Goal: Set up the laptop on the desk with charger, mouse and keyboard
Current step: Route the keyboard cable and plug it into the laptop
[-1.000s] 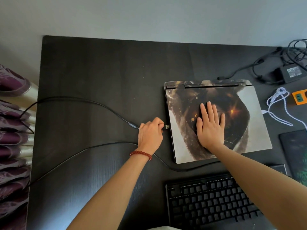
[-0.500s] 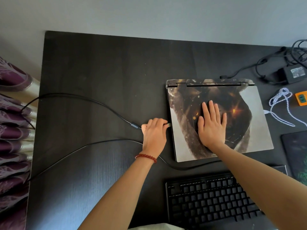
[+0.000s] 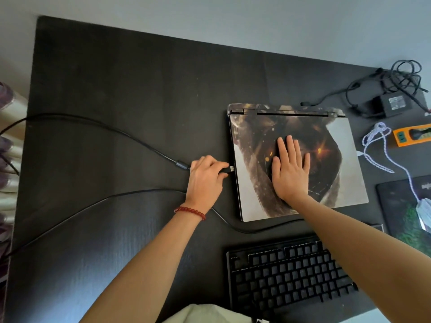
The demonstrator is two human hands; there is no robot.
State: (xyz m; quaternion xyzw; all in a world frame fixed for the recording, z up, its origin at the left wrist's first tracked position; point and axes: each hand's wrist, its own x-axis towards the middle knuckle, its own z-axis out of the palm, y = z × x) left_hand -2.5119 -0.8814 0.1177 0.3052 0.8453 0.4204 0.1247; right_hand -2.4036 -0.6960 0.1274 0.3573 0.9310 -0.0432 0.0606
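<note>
We look down on a dark wood-grain desk (image 3: 130, 73). On it lie a closed laptop (image 3: 345, 173), a black keyboard (image 3: 286, 273) at the near edge, two black cables (image 3: 98, 123) trailing left — and, far right, a charger brick (image 3: 393, 104), an orange power strip (image 3: 412, 135) and a mouse pad (image 3: 396, 206).

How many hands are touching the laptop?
1. The right hand lies flat on the closed laptop lid. The left hand holds a USB plug at its left edge; contact there is unclear.
</note>
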